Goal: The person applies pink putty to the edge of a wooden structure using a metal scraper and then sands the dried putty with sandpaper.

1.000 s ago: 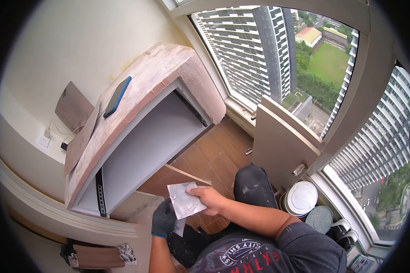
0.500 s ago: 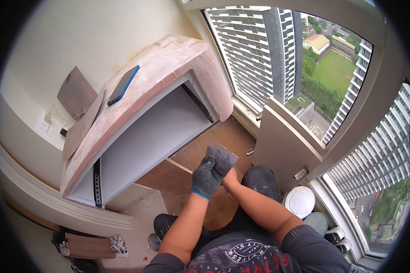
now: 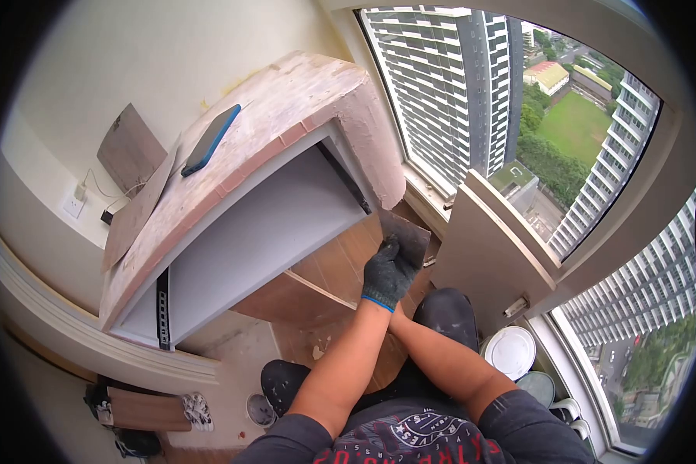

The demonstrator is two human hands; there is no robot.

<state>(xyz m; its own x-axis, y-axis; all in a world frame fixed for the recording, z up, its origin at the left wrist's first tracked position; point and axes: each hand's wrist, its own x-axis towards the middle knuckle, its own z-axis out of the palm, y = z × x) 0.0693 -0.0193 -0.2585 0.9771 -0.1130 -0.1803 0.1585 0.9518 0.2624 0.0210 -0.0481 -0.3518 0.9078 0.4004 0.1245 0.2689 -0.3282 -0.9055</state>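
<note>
My left hand (image 3: pixel 389 274), in a dark grey glove with a blue cuff, grips a thin, dark, roughly square plate (image 3: pixel 408 238), thumb on its face. The plate is tilted and lies near the right lower corner of the pinkish, curved desk unit (image 3: pixel 378 147). My right hand is hidden behind the glove and the left wrist; only its forearm and a bit of its wrist show. Below the desk's patchy top is an open compartment (image 3: pixel 263 232) with a black slide rail at each end.
A blue-edged phone (image 3: pixel 211 140) lies on the desk top. Thin boards (image 3: pixel 132 148) lean at the wall by a socket (image 3: pixel 73 203). Pale panels (image 3: pixel 483 247) stand under the window, near a white-lidded bucket (image 3: pixel 510 349). A small container (image 3: pixel 261 410) stands on the floor.
Both arms and the plate have moved right and slightly up, towards the desk's right corner. My right hand, partly visible before, is now hidden. The view has shifted slightly.
</note>
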